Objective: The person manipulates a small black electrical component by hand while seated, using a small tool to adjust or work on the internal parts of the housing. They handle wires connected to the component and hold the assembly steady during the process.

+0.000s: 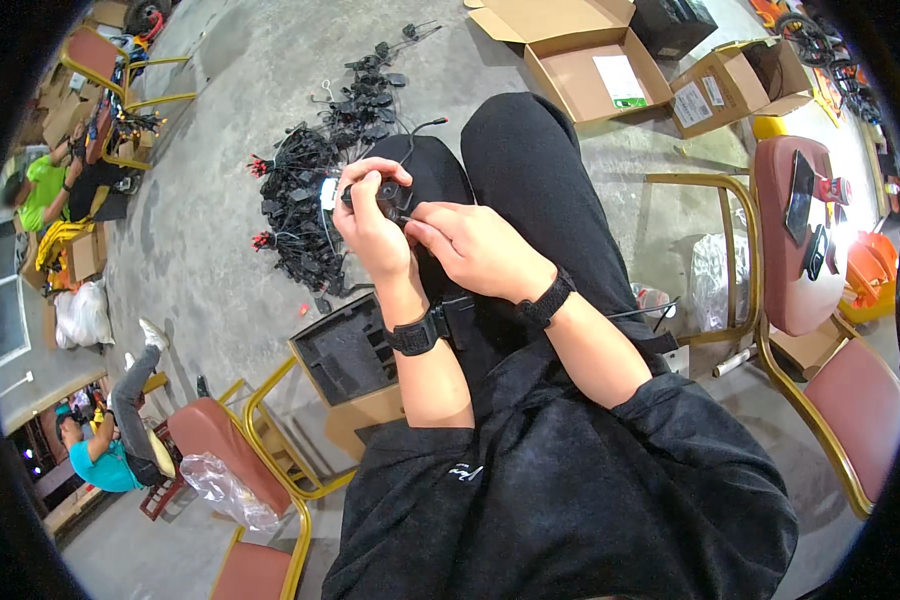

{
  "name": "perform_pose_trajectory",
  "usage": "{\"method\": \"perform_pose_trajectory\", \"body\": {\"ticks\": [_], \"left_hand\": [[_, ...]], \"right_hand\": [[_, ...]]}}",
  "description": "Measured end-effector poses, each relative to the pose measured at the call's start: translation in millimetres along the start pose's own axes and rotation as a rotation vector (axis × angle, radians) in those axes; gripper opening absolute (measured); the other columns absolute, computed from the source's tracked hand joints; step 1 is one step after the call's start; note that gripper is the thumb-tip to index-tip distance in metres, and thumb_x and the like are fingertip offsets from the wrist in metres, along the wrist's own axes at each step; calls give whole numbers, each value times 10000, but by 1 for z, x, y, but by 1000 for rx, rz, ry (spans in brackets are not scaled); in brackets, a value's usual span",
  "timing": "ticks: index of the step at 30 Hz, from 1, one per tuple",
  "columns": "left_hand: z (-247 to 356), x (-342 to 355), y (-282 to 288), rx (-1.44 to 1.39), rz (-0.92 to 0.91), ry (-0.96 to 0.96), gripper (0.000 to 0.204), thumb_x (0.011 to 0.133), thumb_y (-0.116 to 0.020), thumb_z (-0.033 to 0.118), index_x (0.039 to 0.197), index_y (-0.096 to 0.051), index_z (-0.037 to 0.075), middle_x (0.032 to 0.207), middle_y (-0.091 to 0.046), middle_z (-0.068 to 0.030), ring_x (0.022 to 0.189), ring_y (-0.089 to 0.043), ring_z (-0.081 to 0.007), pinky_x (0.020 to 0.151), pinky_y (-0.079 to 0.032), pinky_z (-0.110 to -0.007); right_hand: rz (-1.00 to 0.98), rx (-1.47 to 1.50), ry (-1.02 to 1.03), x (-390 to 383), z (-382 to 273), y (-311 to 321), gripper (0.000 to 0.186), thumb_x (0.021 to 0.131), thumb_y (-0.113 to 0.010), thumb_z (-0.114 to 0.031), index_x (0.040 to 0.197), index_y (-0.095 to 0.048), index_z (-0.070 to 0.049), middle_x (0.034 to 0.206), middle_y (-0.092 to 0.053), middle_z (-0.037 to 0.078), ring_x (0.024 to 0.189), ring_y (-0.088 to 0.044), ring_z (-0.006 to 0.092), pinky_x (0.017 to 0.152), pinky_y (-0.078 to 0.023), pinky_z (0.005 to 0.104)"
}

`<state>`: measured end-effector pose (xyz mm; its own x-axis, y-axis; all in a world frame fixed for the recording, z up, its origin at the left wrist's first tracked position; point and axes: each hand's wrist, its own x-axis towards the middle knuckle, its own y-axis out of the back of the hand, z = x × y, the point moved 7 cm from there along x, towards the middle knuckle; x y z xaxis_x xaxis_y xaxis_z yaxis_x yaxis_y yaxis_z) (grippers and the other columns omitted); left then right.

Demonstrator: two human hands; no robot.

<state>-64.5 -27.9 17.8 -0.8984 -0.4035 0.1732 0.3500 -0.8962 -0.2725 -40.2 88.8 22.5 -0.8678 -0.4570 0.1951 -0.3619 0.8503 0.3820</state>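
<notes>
My left hand [372, 225] is closed around a small black device [392, 192] with a rounded part, held above my lap. From it a thin black cable [413, 140] curves away to a red-tipped end. My right hand [485, 248] pinches at the near side of the same device, thumb and forefinger together; a short dark piece shows at those fingertips. A small white tag [328, 194] sits beside my left fingers. On the floor beyond my left hand lies a large heap of black cabled parts [295, 215], some with red tips.
An open cardboard box [595, 75] and a smaller carton [735, 90] stand at the far right. Left of my legs is a box with a black foam insert [345, 350]. Padded chairs [795, 230] flank me, one holding phone-like items. Two other people sit at the left.
</notes>
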Motion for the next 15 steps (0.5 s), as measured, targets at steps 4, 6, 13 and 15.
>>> {"method": "perform_pose_trajectory", "body": {"ticks": [4, 6, 13, 15], "left_hand": [[-2, 0, 0, -12, 4, 11, 177, 825, -440, 77, 756, -564, -29, 703, -564, -79, 654, -526, -145, 656, -423, -259], [-1, 1, 0, 1, -2, 2, 178, 824, -440, 77, 756, -564, -31, 704, -564, -80, 654, -526, -145, 655, -423, -259], [0, 1, 0, 10, -10, -1, 183, 821, -437, 78, 751, -565, -33, 709, -567, -85, 660, -529, -145, 658, -423, -260], [-1, 1, 0, 14, -16, -3, 185, 823, -436, 80, 752, -565, -32, 711, -567, -85, 662, -529, -145, 659, -422, -259]], "right_hand": [[-14, 4, -21, 0, 1, 0, 211, 892, -457, -190, 864, -575, -17, 829, -613, 167, 796, -599, 329, 701, -481, 418], [30, 2, 28, 0, -1, 2, 211, 892, -462, -192, 851, -570, -17, 807, -610, 168, 778, -599, 333, 688, -481, 420], [6, 19, 11, 1, -1, 1, 209, 894, -468, -198, 852, -570, -20, 793, -614, 165, 757, -601, 334, 682, -483, 419], [23, 26, 34, 0, -2, 3, 212, 897, -466, -201, 862, -572, -21, 808, -617, 167, 769, -602, 334, 686, -483, 418]]}}
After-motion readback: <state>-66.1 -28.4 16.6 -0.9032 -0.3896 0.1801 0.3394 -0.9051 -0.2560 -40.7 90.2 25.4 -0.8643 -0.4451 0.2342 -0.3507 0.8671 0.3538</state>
